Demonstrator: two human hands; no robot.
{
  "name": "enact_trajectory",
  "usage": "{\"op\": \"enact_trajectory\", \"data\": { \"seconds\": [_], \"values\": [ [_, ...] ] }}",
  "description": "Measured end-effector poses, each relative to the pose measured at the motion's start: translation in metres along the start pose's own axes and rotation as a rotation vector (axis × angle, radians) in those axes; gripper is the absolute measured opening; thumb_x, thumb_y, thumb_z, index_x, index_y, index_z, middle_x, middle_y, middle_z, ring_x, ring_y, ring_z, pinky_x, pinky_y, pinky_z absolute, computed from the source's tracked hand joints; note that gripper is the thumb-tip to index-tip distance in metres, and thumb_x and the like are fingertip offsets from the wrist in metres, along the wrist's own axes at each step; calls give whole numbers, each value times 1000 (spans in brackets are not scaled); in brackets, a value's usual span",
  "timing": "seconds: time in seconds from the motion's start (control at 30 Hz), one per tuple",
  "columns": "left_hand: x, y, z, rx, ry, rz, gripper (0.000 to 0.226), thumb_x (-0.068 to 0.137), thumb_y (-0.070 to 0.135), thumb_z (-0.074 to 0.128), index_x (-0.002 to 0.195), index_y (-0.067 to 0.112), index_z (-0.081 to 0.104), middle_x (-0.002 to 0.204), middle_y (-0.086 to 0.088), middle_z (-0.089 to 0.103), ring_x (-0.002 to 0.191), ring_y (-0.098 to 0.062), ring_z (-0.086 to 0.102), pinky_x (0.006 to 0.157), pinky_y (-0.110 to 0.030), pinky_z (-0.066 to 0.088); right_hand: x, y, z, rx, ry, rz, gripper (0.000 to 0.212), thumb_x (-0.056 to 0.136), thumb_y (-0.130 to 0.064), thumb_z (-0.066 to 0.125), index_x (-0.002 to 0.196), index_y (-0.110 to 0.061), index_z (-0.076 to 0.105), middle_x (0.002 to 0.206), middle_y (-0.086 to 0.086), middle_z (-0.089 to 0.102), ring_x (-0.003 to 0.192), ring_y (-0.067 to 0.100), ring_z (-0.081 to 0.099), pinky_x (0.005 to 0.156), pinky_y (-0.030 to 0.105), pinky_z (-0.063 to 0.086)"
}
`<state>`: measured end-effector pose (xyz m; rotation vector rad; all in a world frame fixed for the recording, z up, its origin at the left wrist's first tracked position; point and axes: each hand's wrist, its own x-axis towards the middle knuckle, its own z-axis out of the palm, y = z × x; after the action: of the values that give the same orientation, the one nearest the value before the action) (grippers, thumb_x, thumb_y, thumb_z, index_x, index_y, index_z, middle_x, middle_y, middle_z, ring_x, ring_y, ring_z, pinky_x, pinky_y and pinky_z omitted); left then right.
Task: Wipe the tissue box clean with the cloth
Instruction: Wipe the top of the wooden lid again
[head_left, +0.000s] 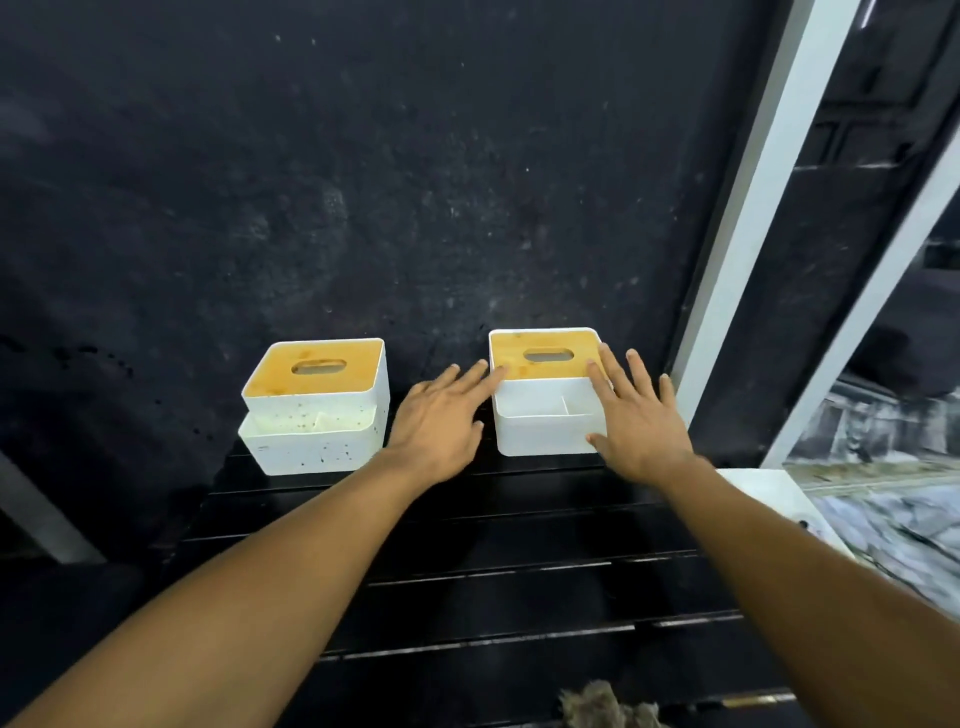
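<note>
— Where do things stand?

— At a dark slatted table (519, 597), a person frames the clean tissue box (540, 421) with both hands. The left hand (439, 415) has its fingertips touching the near left corner of the bamboo lid (545, 343). The right hand (641, 421) lies against the box's right side. Both grips are wide, with straight fingers holding nothing.

— And the cloth?

— What looks like a grey, fuzzy cloth (605, 706) lies at the near edge of the table, well apart from both hands. No wiping is under way. My guess is that this is a positioning step, with the box being steadied or shifted.

— Which box needs the work?

— The speckled tissue box (311, 415), I'd say. It stands to the left, near the other box but apart from it, and dark spots dot its white walls. The next move likely calls for one hand to come back for the cloth and curl round it while the other braces a box against sliding.

— Anything inside them?

— Each has a front tray (543, 410) split by a divider into two compartments. Those of the clean box look empty. In the speckled box I see only specks and staining. No tissue pokes from either lid slot, and what lies beneath the lids is hidden.
</note>
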<state>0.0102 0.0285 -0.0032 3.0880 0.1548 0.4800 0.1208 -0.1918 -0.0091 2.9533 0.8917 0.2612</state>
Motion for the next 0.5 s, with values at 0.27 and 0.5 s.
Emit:
{"op": "enact_trajectory", "data": {
  "seconds": [0.27, 0.5],
  "values": [
    [-49, -132, -42, 131, 106, -372, 61, 85, 6, 52, 142, 24, 47, 150, -3, 42, 135, -26, 40, 114, -52, 21, -15, -130, -4, 272, 156, -410, 72, 91, -27, 50, 155, -19, 17, 164, 0, 2, 151, 22, -5, 123, 42, 6],
    [-92, -166, -51, 94, -200, -390, 80, 85, -2, 49, 153, 33, 25, 160, 9, 20, 147, -18, 21, 118, -59, -8, 22, -231, -15, 395, -25, -399, 92, 89, -41, 60, 155, -21, 0, 164, -5, -3, 151, 19, -6, 123, 47, 8]
  ]
}}
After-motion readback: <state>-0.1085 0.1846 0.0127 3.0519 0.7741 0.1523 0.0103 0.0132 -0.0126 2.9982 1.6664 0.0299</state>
